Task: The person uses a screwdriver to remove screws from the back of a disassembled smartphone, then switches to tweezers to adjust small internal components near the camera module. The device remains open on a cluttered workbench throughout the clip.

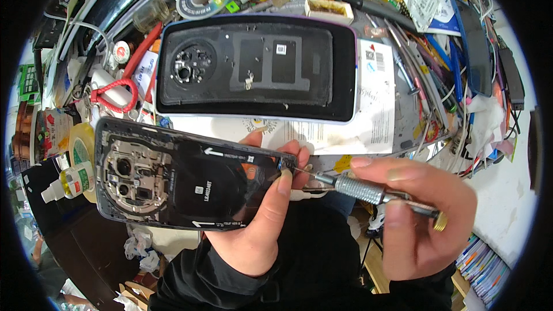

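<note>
Smartphone (pixel 187 175), its innards exposed, is held nearer the body than the detached back cover (pixel 253 63). The left hand (pixel 262 230) pinches its right end between thumb and fingers; the right hand (pixel 452 207) pinches what looks like a knurled precision screwdriver (pixel 360 189), tip there. Best to brace the 2 hands and press lightly, sparing that thumb.

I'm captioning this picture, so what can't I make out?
All in the head view:
- Tip of the knurled screwdriver: too small and dark to tell whether it touches the opened smartphone.
- The smartphone's underside: turned away.
- Left hand: fingers partly hidden behind the smartphone.
- White printed sheet: partly covered by the phone back cover.
</note>
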Available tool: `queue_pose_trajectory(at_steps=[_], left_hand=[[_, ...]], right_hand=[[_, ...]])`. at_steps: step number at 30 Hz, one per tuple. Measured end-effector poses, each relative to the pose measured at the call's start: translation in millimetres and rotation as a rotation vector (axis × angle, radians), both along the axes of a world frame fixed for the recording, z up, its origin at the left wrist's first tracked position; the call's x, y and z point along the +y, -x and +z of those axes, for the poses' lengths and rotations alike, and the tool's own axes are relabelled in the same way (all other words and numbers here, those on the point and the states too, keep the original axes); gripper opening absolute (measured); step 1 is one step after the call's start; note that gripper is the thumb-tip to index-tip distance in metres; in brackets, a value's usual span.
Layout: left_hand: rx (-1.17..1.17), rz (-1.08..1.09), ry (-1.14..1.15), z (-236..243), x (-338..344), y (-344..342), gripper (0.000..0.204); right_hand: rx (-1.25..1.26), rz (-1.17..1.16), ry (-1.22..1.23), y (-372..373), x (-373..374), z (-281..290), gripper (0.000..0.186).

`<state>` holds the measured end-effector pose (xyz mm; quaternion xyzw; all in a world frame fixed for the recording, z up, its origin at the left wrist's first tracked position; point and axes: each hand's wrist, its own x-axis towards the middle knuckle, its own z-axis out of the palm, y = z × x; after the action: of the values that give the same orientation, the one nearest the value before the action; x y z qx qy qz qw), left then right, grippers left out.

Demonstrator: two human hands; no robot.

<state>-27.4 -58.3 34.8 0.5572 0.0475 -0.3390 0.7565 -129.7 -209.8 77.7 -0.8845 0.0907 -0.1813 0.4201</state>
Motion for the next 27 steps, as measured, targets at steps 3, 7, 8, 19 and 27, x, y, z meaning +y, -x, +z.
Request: queue_pose_trajectory(at_steps=[3, 7, 8, 19, 27], left_hand=[[-0.016, -0.025, 0.060, 0.6, 1.8, -2.4, 0.057], [-0.022, -0.025, 0.058, 2.1, 1.8, -2.4, 0.055], [-0.022, -0.021, 0.066, 2.3, 1.7, -2.6, 0.055], [0.034, 0.007, 0.085, 5.8, 1.2, -5.0, 0.052], [0.065, 0.009, 0.111, 4.7, 2.7, -5.1, 0.053]], right_hand=[[0.005, -0.038, 0.205, -5.0, 2.4, 13.9, 0.026], [0.197, -0.097, 0.308, -8.8, 7.1, 36.6, 0.033], [0.229, -0.095, 0.314, -10.5, 8.2, 39.4, 0.038], [0.219, 0.013, 0.301, -19.0, -3.0, 46.4, 0.043], [0.137, -0.012, 0.295, -24.3, -0.2, 44.9, 0.040]])
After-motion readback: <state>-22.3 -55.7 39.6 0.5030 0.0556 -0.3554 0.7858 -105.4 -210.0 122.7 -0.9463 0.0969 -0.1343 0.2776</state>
